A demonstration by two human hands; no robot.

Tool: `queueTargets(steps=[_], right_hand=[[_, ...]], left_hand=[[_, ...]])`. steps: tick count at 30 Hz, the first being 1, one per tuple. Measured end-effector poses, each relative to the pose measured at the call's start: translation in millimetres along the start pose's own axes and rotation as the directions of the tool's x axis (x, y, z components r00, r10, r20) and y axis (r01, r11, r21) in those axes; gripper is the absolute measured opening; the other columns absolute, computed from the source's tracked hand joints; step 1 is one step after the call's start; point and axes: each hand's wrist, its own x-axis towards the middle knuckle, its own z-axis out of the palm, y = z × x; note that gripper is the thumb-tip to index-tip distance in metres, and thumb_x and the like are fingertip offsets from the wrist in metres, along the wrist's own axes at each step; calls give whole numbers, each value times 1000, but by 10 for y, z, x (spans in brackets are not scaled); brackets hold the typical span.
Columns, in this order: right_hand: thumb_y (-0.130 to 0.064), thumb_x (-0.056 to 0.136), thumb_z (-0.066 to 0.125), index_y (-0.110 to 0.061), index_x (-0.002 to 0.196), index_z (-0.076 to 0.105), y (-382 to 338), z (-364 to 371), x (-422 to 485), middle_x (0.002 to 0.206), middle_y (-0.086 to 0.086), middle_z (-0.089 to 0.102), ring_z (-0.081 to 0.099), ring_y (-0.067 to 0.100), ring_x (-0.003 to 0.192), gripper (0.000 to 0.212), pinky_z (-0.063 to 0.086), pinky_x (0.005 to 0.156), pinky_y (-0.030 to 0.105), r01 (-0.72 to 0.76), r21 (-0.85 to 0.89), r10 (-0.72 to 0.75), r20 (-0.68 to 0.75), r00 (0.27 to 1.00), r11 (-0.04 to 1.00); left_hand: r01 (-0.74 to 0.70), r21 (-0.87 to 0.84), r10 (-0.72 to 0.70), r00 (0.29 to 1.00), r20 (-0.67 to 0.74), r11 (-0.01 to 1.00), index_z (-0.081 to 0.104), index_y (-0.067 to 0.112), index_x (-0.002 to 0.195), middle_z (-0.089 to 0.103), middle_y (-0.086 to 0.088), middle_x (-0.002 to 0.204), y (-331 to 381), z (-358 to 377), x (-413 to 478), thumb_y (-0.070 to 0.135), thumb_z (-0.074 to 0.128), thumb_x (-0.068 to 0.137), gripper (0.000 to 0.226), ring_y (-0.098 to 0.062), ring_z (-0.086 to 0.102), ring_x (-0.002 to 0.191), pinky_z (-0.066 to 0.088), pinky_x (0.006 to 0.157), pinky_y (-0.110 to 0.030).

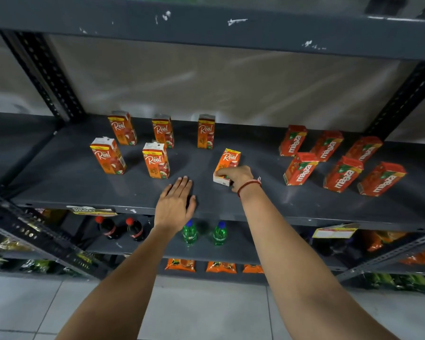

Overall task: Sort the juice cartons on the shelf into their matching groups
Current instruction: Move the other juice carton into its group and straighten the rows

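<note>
On the dark grey shelf (59,177) stand several orange Real cartons (156,160) at the left and middle, in two rows. Several red Maaza cartons (342,174) stand grouped at the right, also in two rows. My right hand (238,176) is shut on one more Real carton (228,160), which lies tilted on the shelf between the two groups, its top end toward me. My left hand (176,202) rests flat and open on the shelf's front part, just in front of the Real group, holding nothing.
The upper shelf board (206,23) hangs low overhead. Slotted uprights (44,74) stand at both sides. Below are cola bottles (120,228), green bottles (204,233), orange snack packs (201,265) and loose price tags at the shelf edge.
</note>
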Motion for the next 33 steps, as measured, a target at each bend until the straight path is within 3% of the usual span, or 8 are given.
queueTargets(steps=[2, 6, 11, 15, 21, 27, 33], right_hand=[[-36, 20, 82, -12, 111, 58, 0, 12, 33, 103, 8, 69, 65, 26, 94, 97, 55, 88, 43, 2, -59, 0, 32, 999, 998], [-20, 54, 87, -4, 109, 60, -121, -9, -387, 105, 8, 66, 63, 23, 98, 63, 55, 85, 35, 86, -74, -79, 93, 993, 994], [-4, 63, 82, -2, 107, 59, 84, -11, -589, 110, 10, 65, 62, 22, 102, 50, 53, 91, 35, 137, 166, -161, 136, 978, 976], [-3, 65, 81, -15, 84, 60, 275, 9, -720, 113, 16, 67, 64, 25, 105, 31, 52, 94, 35, 216, 244, -264, 182, 947, 945], [-9, 61, 85, -23, 77, 61, 443, 67, -764, 99, 9, 70, 67, 22, 100, 32, 51, 97, 41, 254, 223, -299, 197, 934, 941], [-9, 59, 85, -22, 79, 61, 421, 94, -747, 98, 7, 71, 67, 22, 100, 34, 50, 98, 43, 257, 248, -311, 208, 927, 934], [-1, 63, 82, -21, 81, 53, 355, 11, -745, 97, 4, 66, 63, 19, 96, 40, 49, 96, 34, 298, 262, -341, 137, 930, 918]], left_hand=[[0, 2, 0, 1000, -3, 1000, 51, 4, 130, 52, -13, 135, -4, 7, 1, 35, 28, 91, 54, -24, 44, 127, 34, 104, -42], [-4, 10, 4, 1000, -2, 1000, 51, 4, 129, 53, -12, 134, 6, -2, 1, 36, 28, 91, 54, -24, 45, 127, 35, 104, -42], [-6, 17, 6, 1000, -5, 1000, 52, 4, 129, 53, -13, 133, 10, -15, -7, 36, 29, 91, 54, -24, 47, 125, 36, 103, -42], [-14, 12, 14, 1000, -6, 1000, 52, 3, 129, 54, -14, 133, 10, -11, -11, 36, 28, 92, 55, -25, 48, 124, 36, 102, -42], [-20, 8, 20, 1000, -4, 1000, 51, 2, 129, 54, -16, 133, 15, -19, -18, 38, 27, 92, 57, -27, 47, 125, 36, 103, -44], [-12, 3, 12, 1000, -3, 1000, 50, 3, 130, 52, -16, 134, 16, -31, -27, 40, 26, 92, 58, -26, 45, 126, 35, 103, -43], [-9, 14, 9, 1000, 1, 1000, 49, 3, 131, 52, -15, 135, 14, -32, -23, 40, 24, 93, 59, -26, 45, 127, 33, 104, -42]])
